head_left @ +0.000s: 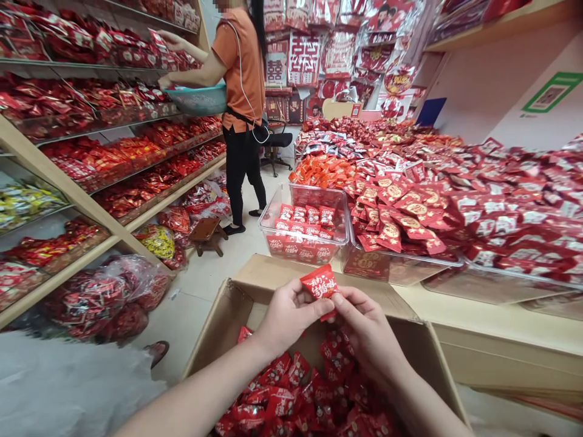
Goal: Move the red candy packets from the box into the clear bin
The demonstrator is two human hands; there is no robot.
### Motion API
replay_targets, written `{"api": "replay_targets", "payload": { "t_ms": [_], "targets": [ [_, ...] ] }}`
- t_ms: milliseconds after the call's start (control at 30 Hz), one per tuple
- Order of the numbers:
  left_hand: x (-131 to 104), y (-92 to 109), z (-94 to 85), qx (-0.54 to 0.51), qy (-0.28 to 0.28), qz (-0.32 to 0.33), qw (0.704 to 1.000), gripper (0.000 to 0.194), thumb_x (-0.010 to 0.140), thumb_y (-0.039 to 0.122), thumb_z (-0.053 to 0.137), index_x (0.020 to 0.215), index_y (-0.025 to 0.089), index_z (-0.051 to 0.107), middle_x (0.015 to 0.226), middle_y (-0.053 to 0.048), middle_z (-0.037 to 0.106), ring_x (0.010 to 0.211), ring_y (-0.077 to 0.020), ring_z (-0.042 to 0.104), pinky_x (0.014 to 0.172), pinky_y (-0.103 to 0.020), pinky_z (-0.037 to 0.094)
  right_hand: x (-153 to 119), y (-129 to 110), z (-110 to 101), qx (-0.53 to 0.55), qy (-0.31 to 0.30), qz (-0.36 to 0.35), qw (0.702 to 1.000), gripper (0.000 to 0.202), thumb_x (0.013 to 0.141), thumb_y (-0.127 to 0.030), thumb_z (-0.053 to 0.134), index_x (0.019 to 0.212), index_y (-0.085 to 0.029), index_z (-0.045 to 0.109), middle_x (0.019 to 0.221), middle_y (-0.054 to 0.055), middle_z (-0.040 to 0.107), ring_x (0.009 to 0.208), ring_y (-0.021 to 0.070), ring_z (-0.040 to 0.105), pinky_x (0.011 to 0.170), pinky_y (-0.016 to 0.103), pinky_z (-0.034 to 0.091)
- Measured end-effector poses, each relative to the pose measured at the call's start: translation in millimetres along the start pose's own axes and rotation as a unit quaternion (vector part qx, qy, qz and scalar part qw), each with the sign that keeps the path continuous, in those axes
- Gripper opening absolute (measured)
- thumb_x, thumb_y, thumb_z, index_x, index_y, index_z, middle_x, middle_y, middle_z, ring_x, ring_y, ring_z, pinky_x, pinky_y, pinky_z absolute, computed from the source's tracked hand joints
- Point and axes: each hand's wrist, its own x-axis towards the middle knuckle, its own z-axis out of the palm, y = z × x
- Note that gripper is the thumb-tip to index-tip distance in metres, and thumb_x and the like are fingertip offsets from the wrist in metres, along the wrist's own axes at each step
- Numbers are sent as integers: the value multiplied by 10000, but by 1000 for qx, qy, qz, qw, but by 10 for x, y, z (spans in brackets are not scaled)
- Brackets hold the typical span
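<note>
Between the fingertips of both hands is a small red candy packet [319, 283] with white lettering, its printed face turned up toward me. My left hand [291, 312] pinches it from the left, thumb on the front. From the right and lower edge, my right hand [364, 315] grips it with thumb and fingers. Both hands are over an open cardboard box [246, 273], where many similar red packets [282, 388] lie loose. Just beyond the box stands a clear plastic bin [268, 224] with red packets in neat rows.
To the right, clear bins [405, 276] heaped with red packets line a counter. Tiered shelves [109, 124] of candy rise at left. A person in an orange top [243, 67] holds a teal basin [200, 100] there. A wooden stool [207, 235] stands on the floor.
</note>
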Motion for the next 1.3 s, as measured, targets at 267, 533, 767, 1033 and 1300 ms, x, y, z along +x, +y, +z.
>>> {"api": "replay_targets", "payload": {
  "t_ms": [267, 533, 767, 1033, 1300],
  "targets": [
    [26, 18, -38, 28, 12, -10, 999, 265, 619, 226, 700, 862, 134, 644, 859, -53, 675, 737, -145, 607, 710, -260, 473, 16, -4, 2, 18, -5, 27, 999, 137, 681, -283, 653, 761, -179, 615, 764, -3, 599, 635, 79, 505, 604, 209, 417],
    [43, 56, -79, 29, -42, -28, 998, 252, 616, 209, 702, 845, 122, 643, 801, -47, 674, 747, -151, 605, 725, -268, 468, 8, 24, -46, -29, -7, -18, 999, 138, 701, -300, 634, 714, -174, 579, 685, -20, 591, 628, 84, 497, 607, 212, 391],
    [21, 80, -113, 77, -67, -15, 995, 391, 662, 216, 662, 1023, 154, 524, 948, -72, 629, 875, -170, 578, 807, -304, 431, 16, 30, -23, -43, 12, -19, 999, 177, 660, -315, 664, 717, -170, 580, 701, -5, 596, 645, 102, 504, 629, 232, 395],
    [839, 980, -110, 312, -28, 194, 930, 529, 685, 211, 615, 1165, 229, 395, 962, -48, 572, 740, -135, 574, 682, -248, 441, 63, -30, -51, -148, 7, -31, 988, 297, 693, -445, 586, 673, -150, 563, 629, 15, 553, 546, 102, 463, 527, 238, 381],
    [1920, 790, 65, 533, -64, -24, 843, 510, 442, 94, 726, 924, 145, 570, 592, 14, 581, 498, -133, 528, 530, -243, 403, 29, 64, -57, -198, -38, -9, 979, 320, 722, -463, 540, 646, -153, 516, 552, -20, 471, 516, 91, 406, 496, 216, 325]
  ]
}}
